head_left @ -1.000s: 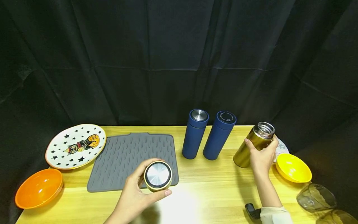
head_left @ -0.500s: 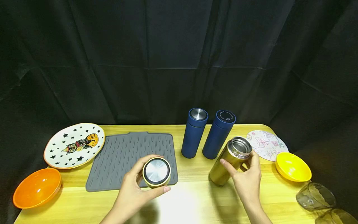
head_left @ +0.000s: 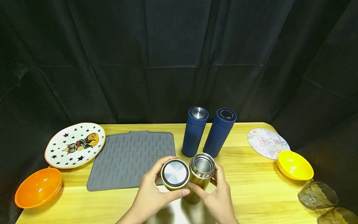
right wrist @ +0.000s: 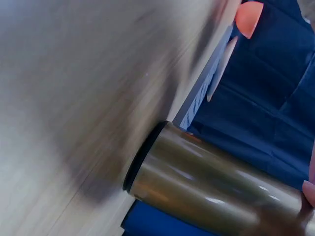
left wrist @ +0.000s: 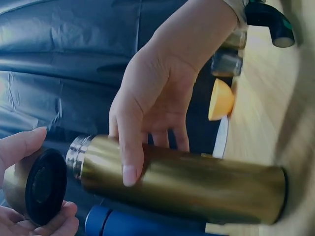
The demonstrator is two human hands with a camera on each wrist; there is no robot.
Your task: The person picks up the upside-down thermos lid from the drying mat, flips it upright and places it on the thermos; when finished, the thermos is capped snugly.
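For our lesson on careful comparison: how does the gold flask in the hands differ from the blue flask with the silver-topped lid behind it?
The gold flask is uncapped, its steel mouth open; the blue flask is capped. The gold flask is gripped by the right hand, while the left hand holds its lid beside it; the blue flask stands untouched on the table. Both are slim cylinders.

Head overview; wrists close on flask (head_left: 199, 177)
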